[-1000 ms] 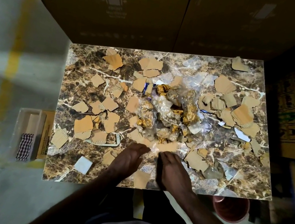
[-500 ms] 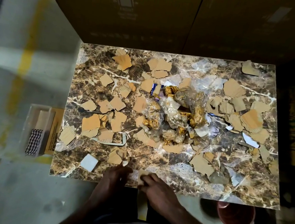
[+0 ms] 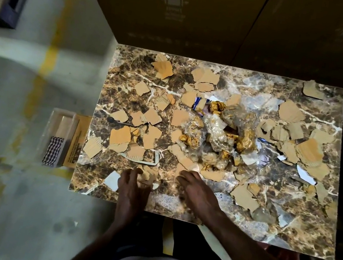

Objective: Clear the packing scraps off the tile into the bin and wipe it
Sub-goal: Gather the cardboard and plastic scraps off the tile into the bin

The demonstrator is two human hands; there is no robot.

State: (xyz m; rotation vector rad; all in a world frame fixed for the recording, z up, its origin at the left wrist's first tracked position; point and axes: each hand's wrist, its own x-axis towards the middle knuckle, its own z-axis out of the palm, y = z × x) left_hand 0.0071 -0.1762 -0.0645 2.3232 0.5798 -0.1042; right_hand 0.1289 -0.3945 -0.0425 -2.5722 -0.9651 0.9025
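Both hands lie flat and unclenched on the tile [image 3: 176,205], left hand [image 3: 134,186] and right hand [image 3: 195,193] flanking cardboard scraps [image 3: 146,176]; cupping inward should gather pieces between the palms.

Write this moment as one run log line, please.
stage: gathering scraps | left hand: open, on torn brown cardboard scraps | right hand: open, on brown marble tile | wiping: not started

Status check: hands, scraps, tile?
Left hand and right hand open, flat on near-edge cardboard scraps. Tile littered. Plastic wrap pile mid-tile.
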